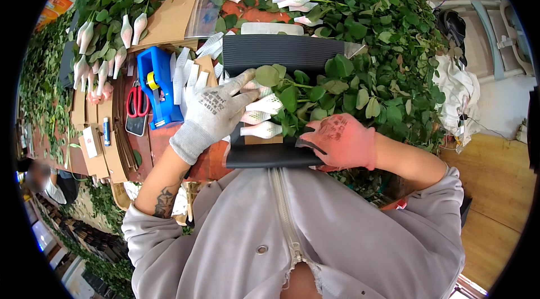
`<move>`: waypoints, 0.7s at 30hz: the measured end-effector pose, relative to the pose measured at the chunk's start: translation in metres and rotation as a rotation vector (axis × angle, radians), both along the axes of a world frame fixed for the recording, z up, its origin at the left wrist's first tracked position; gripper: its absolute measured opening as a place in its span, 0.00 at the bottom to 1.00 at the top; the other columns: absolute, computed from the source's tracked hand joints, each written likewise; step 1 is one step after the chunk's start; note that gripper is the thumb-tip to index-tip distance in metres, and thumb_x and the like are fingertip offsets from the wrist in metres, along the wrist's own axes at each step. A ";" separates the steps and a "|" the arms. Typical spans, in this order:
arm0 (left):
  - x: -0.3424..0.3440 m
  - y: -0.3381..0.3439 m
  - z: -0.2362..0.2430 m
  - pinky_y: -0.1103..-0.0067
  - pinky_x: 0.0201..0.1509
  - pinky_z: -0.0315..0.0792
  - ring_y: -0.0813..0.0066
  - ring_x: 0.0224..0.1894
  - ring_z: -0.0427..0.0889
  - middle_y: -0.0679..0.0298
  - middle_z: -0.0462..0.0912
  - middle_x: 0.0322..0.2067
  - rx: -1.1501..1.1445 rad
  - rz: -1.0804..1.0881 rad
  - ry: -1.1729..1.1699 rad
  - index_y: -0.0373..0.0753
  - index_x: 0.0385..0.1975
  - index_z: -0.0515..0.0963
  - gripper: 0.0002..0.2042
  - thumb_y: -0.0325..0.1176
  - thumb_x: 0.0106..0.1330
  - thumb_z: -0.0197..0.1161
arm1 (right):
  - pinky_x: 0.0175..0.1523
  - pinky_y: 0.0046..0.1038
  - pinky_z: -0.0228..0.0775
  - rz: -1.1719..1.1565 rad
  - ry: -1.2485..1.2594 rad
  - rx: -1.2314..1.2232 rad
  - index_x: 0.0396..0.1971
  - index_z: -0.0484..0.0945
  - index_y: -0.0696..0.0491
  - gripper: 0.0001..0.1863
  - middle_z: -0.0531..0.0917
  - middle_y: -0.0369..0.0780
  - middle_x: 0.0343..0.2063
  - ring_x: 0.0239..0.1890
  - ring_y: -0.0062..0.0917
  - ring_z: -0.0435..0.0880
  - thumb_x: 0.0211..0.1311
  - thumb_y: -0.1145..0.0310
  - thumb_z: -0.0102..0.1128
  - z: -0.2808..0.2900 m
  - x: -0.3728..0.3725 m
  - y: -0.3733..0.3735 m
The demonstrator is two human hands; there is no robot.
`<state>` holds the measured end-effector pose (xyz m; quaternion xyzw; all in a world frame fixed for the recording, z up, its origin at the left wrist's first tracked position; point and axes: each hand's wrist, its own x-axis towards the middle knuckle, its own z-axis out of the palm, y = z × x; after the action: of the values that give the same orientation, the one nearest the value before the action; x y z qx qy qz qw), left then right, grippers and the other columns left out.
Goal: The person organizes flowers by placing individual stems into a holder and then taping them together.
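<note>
In the middle of the table a black corrugated sheet (281, 51) lies partly under a bunch of roses, whose heads (262, 129) wear white mesh sleeves. Their leafy stems (337, 88) run off to the right. My left hand (212, 109), in a whitish glove, rests with fingers stretched out over the left side of the heads, touching them. My right hand (342, 140), in a pinkish-red glove, is closed at the right end of the sheet's near flap (273, 155), below the stems. Leaves and the glove partly hide its fingertips.
Left of my hands stand a blue tape dispenser (160, 88) and red-handled scissors (136, 101). Loose white mesh sleeves (181, 74) lie beside them. More sleeved roses (289, 1) are at the back; cardboard (169, 9) is at back left. A person (50, 183) is at far left.
</note>
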<state>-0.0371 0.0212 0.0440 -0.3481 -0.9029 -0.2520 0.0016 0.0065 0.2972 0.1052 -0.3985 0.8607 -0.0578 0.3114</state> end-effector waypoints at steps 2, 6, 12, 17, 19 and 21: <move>0.002 0.000 0.002 0.71 0.43 0.73 0.62 0.39 0.81 0.56 0.75 0.54 -0.002 0.000 0.001 0.47 0.45 0.80 0.18 0.29 0.52 0.62 | 0.43 0.31 0.71 -0.093 0.362 -0.239 0.40 0.77 0.46 0.14 0.79 0.37 0.37 0.40 0.31 0.79 0.52 0.61 0.56 0.004 -0.001 0.002; 0.008 -0.001 0.013 0.71 0.38 0.74 0.61 0.37 0.81 0.59 0.77 0.46 0.126 0.101 0.069 0.43 0.41 0.79 0.14 0.33 0.54 0.63 | 0.48 0.31 0.68 -0.182 0.560 -0.075 0.44 0.76 0.49 0.19 0.77 0.39 0.41 0.43 0.32 0.77 0.52 0.58 0.58 0.000 -0.021 -0.014; 0.031 -0.012 -0.003 0.72 0.39 0.73 0.62 0.36 0.79 0.62 0.78 0.36 -0.026 0.068 -0.235 0.42 0.41 0.77 0.15 0.40 0.56 0.64 | 0.50 0.32 0.68 -0.058 0.342 0.137 0.49 0.72 0.51 0.26 0.76 0.42 0.42 0.45 0.34 0.76 0.51 0.55 0.60 -0.015 -0.029 -0.018; 0.033 -0.018 -0.012 0.72 0.37 0.72 0.63 0.33 0.79 0.62 0.78 0.28 0.178 -0.074 -0.326 0.39 0.40 0.79 0.13 0.33 0.55 0.65 | 0.43 0.33 0.70 -0.051 0.357 0.064 0.45 0.73 0.50 0.23 0.78 0.38 0.36 0.39 0.33 0.79 0.49 0.57 0.61 -0.011 -0.039 -0.019; 0.033 -0.018 -0.017 0.72 0.36 0.72 0.64 0.33 0.79 0.62 0.78 0.27 0.161 -0.073 -0.275 0.39 0.40 0.79 0.13 0.34 0.55 0.65 | 0.42 0.33 0.70 0.011 0.363 0.118 0.46 0.73 0.50 0.24 0.78 0.37 0.34 0.38 0.32 0.79 0.48 0.57 0.61 -0.015 -0.033 -0.025; 0.034 -0.018 -0.019 0.72 0.36 0.72 0.64 0.32 0.79 0.63 0.78 0.27 0.151 -0.071 -0.235 0.39 0.40 0.80 0.13 0.34 0.55 0.65 | 0.39 0.31 0.69 0.027 0.389 0.194 0.42 0.73 0.50 0.22 0.77 0.36 0.30 0.34 0.30 0.79 0.48 0.56 0.61 -0.015 -0.033 -0.032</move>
<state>-0.0034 0.0033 0.0248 -0.3467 -0.8625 -0.3583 -0.0867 -0.0260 0.2652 0.0902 -0.3818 0.9007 0.1074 0.1770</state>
